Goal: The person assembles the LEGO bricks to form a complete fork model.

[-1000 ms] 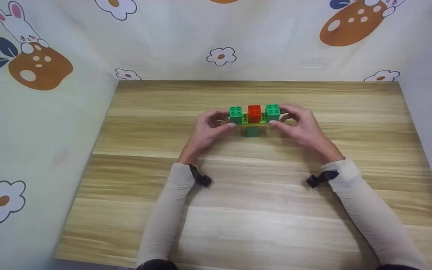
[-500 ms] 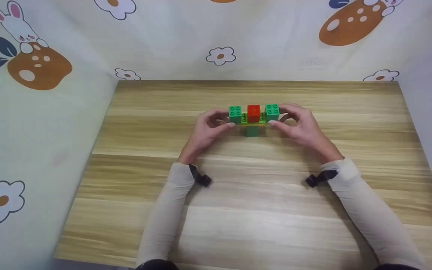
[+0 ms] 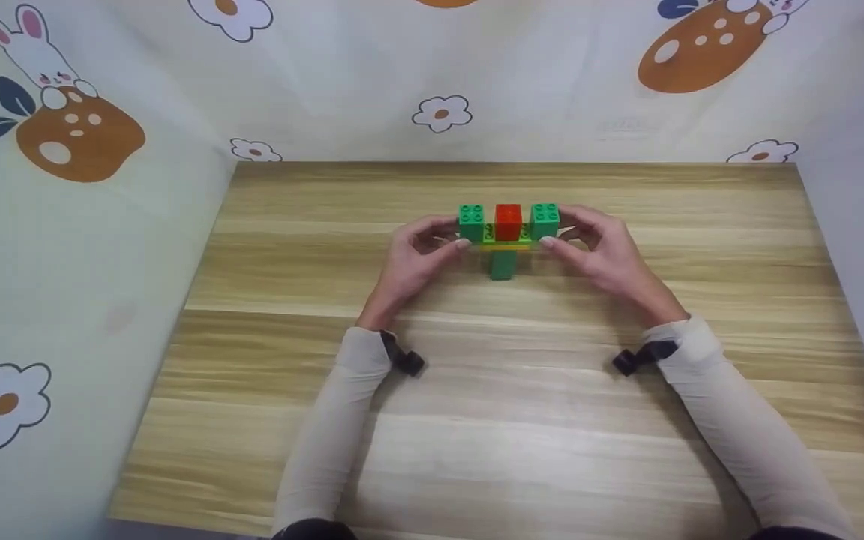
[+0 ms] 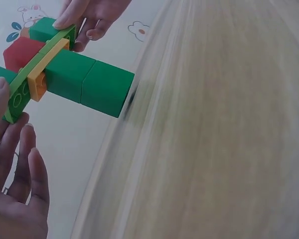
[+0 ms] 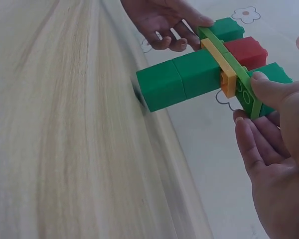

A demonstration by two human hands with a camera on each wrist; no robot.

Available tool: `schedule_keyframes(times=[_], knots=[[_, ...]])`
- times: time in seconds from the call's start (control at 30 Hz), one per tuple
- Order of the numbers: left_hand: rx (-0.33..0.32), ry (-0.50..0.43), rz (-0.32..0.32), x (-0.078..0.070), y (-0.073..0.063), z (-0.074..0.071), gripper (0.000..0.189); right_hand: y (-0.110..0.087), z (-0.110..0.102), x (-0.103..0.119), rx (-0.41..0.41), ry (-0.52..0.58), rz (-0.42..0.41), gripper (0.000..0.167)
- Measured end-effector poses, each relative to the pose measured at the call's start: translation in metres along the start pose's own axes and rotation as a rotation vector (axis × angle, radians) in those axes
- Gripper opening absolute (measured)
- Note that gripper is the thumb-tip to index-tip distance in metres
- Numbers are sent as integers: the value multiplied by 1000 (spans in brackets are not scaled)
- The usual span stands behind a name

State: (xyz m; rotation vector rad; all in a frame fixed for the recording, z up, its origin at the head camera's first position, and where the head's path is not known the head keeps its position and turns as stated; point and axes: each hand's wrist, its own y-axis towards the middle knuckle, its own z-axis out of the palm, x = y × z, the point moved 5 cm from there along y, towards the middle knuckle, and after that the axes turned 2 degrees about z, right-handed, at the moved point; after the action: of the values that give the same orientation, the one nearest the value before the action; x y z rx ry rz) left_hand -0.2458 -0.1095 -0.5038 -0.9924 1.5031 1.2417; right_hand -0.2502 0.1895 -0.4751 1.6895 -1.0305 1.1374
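Observation:
A toy brick build stands between my hands. Its upper row has a red brick (image 3: pixel 508 223) in the middle, a green brick (image 3: pixel 471 225) on the left and another green brick (image 3: pixel 544 223) on the right. They sit on light green plates (image 4: pixel 17 97) over a yellow-orange brick (image 5: pixel 228 82), with a column of two green bricks (image 4: pixel 87 85) beneath. My left hand (image 3: pixel 421 251) pinches the build's left end between thumb and fingers. At the right end, my right hand (image 3: pixel 606 251) grips likewise. The column's foot is close to the tabletop; whether it touches, I cannot tell.
The wood-grain table (image 3: pixel 507 420) spreads around the build. A pale patterned cloth wall (image 3: pixel 537 82) rises behind its back edge, with further walls at both sides. Dark wrist cameras hang from both sleeves, the left camera (image 3: pixel 408 362) and the right camera (image 3: pixel 627 362).
The build's top row has shifted slightly away from me in the head view, and more of the green column shows below it. Both hands keep their grip and have barely moved.

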Motion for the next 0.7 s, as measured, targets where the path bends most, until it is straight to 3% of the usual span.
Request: schedule_keyframes(times=[0.27,0.5,0.7], knots=[[-25,-43,0,-1,1,1,45,0,0,-3,-5,30,30,50],[-8,-9,15,-2,1,3,42,1,-3,-9,2,-7,73,55],[-8,17,15,0,1,3,44,2,-2,-12,31,-44,59,59]])
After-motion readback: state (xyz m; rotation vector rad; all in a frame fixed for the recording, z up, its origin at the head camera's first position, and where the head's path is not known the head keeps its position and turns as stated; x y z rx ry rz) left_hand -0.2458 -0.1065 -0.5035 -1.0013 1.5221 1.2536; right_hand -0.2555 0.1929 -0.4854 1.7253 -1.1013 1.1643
